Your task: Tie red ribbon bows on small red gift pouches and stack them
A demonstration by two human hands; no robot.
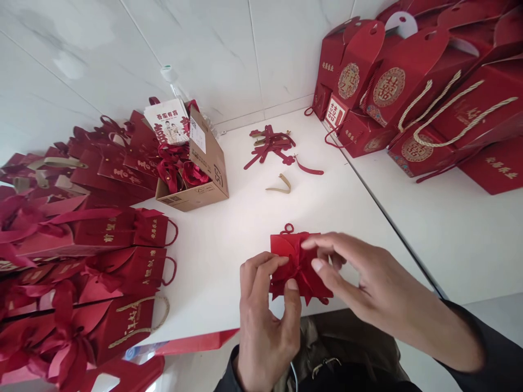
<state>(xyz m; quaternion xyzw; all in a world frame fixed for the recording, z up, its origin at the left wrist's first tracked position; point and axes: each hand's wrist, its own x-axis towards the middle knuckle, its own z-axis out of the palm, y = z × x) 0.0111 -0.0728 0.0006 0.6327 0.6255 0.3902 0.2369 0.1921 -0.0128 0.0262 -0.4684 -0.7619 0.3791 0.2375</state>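
A small red gift box (281, 244) with a red ribbon bow (299, 268) across its top lies near the front edge of the white table. A red cord loop sticks out at its far side. My left hand (267, 307) grips the bow from the left, thumb at its near side and index finger on its upper left. At the right of the bow is my right hand (355, 269), thumb and index finger apart, with no ribbon visibly held between them. My fingers cover parts of the bow and of the box lid.
A cardboard box (206, 190) holding red ribbons and printed cards (167, 122) stands at the back left. Loose red straps (272, 144) and a beige strap (281, 186) lie behind the gift box. Red gift boxes crowd the left (118, 272) and back right (408, 92).
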